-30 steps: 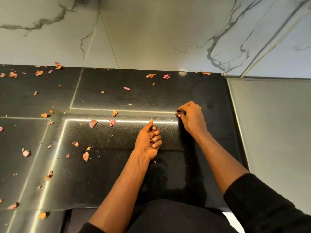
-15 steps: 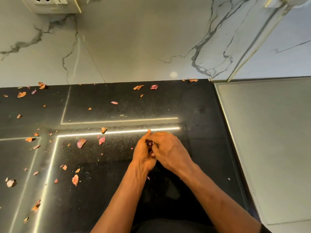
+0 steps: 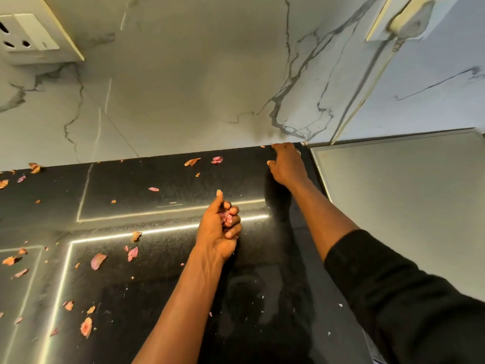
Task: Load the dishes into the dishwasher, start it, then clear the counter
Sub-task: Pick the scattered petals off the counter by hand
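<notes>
Pink and orange peel scraps (image 3: 97,260) lie scattered over the glossy black counter (image 3: 162,298), mostly on its left half. My left hand (image 3: 219,228) hovers over the middle of the counter, cupped around a small bunch of pink scraps (image 3: 226,218). My right hand (image 3: 287,164) reaches to the counter's back edge by the wall, fingers curled down at small scraps there; whether it holds one I cannot see. Two more scraps (image 3: 217,160) rest near the back edge, left of that hand.
A marbled white wall (image 3: 196,82) rises behind the counter, with a socket plate (image 3: 29,32) at upper left and a plugged cord (image 3: 409,19) at upper right. A grey flat panel (image 3: 409,200) borders the counter on the right.
My right hand left my left hand, where both met half a second ago, and reached to the back right corner. The left hand stayed over the middle, still cupping scraps.
</notes>
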